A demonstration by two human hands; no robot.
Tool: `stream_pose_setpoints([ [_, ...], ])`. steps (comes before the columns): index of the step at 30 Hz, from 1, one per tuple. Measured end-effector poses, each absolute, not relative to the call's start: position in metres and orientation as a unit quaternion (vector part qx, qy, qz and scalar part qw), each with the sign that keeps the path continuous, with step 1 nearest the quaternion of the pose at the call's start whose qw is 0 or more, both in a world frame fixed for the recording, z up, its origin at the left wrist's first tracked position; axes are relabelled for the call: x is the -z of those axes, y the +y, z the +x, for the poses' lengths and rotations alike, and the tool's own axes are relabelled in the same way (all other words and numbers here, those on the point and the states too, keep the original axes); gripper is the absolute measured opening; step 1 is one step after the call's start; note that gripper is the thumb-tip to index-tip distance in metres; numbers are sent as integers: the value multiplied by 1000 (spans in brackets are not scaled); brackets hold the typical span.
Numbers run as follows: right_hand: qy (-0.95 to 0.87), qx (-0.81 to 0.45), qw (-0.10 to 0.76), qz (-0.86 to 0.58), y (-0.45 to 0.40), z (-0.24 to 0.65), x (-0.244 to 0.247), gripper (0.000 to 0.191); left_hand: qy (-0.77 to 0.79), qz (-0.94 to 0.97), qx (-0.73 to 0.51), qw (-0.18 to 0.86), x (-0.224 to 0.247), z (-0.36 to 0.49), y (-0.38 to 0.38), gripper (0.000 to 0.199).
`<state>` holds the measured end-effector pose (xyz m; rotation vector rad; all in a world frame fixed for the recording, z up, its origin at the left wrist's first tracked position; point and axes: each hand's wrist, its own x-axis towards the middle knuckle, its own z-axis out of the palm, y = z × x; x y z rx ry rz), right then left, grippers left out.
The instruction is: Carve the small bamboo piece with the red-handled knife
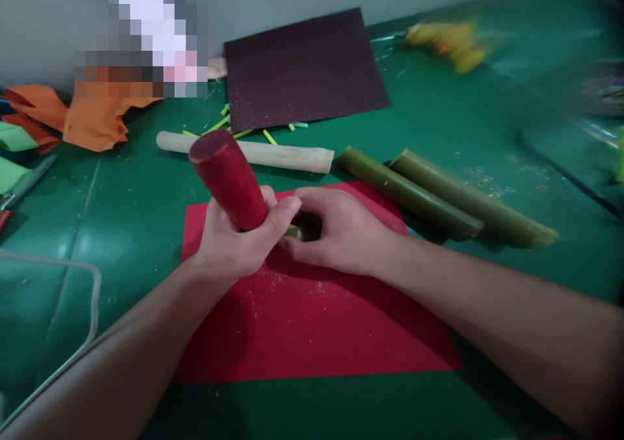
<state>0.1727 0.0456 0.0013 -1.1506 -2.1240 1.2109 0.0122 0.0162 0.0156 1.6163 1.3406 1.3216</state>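
Observation:
My left hand [238,235] is wrapped round a thick red cylinder [229,183], whose flat round end tilts up and to the left. Its lower end is hidden by my fingers. Close beside it, my right hand [331,229] curls its thumb and fingers round a green bamboo piece [295,232], of which only a small part shows between the hands. Both hands are above a red sheet [312,329] sprinkled with fine pale crumbs.
Behind the hands lies a pale peeled stick [287,156]. Two green bamboo lengths [414,193] rest to the right. Farther back are a dark brown sheet [302,69], yellow-green strips [217,125], crumpled orange paper [95,121] and a yellow-handled tool [443,40]. A grey cable [95,297] curves at left.

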Motion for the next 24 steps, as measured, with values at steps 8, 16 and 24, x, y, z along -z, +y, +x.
stream_pose_setpoints([
  [8,-766,-442,212,-417,45,173,-3,12,491,646,-498,305,-11,9,16,37],
  [16,-771,-436,202,-418,45,173,-4,13,506,605,-549,276,-5,12,15,29],
  [24,-772,-434,194,-423,46,172,-5,13,514,566,-543,347,-10,8,20,63],
])
